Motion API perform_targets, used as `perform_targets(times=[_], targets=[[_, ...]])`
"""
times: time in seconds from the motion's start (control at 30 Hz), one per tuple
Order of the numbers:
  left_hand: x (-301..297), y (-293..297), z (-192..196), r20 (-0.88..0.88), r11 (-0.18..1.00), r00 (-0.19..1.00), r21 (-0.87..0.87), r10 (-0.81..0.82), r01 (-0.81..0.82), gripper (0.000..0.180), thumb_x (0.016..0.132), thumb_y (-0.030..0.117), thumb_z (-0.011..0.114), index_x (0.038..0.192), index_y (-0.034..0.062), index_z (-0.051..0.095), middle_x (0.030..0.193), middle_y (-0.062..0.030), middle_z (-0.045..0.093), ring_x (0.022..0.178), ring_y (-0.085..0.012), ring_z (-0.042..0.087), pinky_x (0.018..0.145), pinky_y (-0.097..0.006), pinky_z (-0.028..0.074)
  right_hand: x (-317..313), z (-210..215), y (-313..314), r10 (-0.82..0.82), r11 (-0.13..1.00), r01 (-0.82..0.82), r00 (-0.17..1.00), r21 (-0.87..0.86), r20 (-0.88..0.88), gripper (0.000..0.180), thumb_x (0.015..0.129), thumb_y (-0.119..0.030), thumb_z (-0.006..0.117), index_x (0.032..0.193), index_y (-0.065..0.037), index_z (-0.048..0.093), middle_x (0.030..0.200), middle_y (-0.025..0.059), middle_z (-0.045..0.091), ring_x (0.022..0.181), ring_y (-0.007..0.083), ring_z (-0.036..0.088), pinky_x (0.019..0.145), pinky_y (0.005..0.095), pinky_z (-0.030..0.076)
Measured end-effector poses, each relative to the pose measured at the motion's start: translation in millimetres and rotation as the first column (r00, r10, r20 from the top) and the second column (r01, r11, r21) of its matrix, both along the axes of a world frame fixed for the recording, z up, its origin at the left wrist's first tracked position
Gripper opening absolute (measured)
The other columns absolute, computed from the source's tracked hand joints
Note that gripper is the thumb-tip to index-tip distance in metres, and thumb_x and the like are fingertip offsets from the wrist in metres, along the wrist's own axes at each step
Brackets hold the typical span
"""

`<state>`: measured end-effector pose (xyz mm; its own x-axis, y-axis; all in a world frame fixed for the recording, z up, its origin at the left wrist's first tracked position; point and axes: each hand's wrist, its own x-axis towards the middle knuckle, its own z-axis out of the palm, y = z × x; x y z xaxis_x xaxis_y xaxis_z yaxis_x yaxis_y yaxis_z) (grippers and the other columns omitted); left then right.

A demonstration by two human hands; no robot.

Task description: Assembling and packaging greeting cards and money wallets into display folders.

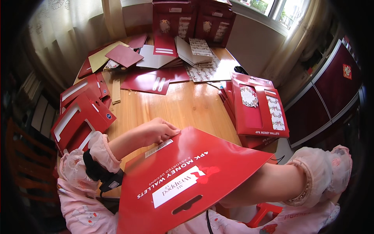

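"Fingers (171, 130) of the left hand (156, 132) pinch the far corner of a flat, glossy red cardboard packet (183, 171), held over the counter's (175, 105) near edge. Right hand?"

"Hidden beneath; its grip can't be told."

"How would the packet handle?"

"Probably light, stiffish, slippery, easily creased; opposite edges look like the best hold."

"Its direction?"

"Hang-slot (187, 204) end toward the counter's near edge, angled right; foreshortening obscures the long axis."

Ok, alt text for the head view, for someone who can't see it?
A person's left hand holds a red cardboard sleeve by its far end; the right forearm runs behind it, hand hidden. Red window packs lie on both sides of a wooden table, loose cards beyond.
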<state>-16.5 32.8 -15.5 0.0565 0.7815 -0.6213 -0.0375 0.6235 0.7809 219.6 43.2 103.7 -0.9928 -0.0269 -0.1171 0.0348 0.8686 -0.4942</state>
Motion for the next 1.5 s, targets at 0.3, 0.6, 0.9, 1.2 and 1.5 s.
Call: perform_targets(times=[0.3,0.6,0.9,1.2,1.5], targets=[[-5.1,0.8,-9.7,0.046,0.999,0.998,-0.008,-0.032,0.032,0.026,0.083,0.018,0.059,0.1,-0.001,0.059,0.082,-0.0043,0.06,0.067,-0.0089,0.055,0.053,-0.023,0.04,0.8,17.3,-4.0,0.282,0.879,-0.072,0.876,0.471,-0.393,0.024,0.052,-0.012,0.061,0.075,-0.004,0.064,0.083,0.0086,0.059,0.078,0.0221,0.06,0.067,0.038,0.05],[-9.1,3.7,-11.8,0.08,0.996,0.992,0.021,-0.093,0.091,0.028,0.084,0.024,0.057,0.099,0.0003,0.061,0.084,-0.003,0.061,0.067,-0.0069,0.054,0.053,-0.021,0.04,-6.8,12.0,6.0,0.37,0.834,-0.039,0.779,0.55,-0.506,0.031,0.054,-0.012,0.06,0.084,-0.003,0.064,0.083,0.0054,0.057,0.074,0.0188,0.057,0.072,0.0321,0.045],[-9.5,2.1,23.5,-0.147,0.89,0.924,0.25,-0.354,0.381,0.053,0.088,0.036,0.051,0.124,-0.0023,0.043,0.12,-0.0094,0.05,0.11,-0.0137,0.046,0.096,-0.026,0.033,-9.3,17.7,6.1,0.436,0.765,0.019,0.719,0.643,-0.541,0.03,0.048,-0.013,0.063,0.076,-0.002,0.065,0.076,0.007,0.061,0.069,0.0198,0.061,0.066,0.0317,0.05],[-25.5,-10.9,69.4,0.314,0.837,0.861,0.508,-0.401,0.205,0.073,0.084,0.057,0.04,0.133,0.0049,0.029,0.135,-0.0173,0.032,0.123,-0.0239,0.034,0.101,-0.039,0.028,-19.3,25.3,34.3,0.154,0.897,0.119,0.818,0.425,-0.554,0.03,0.059,-0.005,0.057,0.089,-0.002,0.055,0.072,0.0052,0.054,0.062,0.0182,0.056,0.054,0.0278,0.046],[-42.1,-60.8,112.1,0.021,-0.085,0.608,0.993,0.794,0.076,0.03,0.09,0.034,0.046,0.098,0.0059,0.05,0.095,-0.0111,0.052,0.082,-0.0192,0.055,0.069,-0.034,0.043,-32.8,17.6,50.2,-0.093,0.964,0.225,0.782,0.139,-0.616,0.02,0.07,0.001,0.059,0.089,0.001,0.053,0.074,0.0092,0.055,0.066,0.0248,0.056,0.057,0.0333,0.047]])
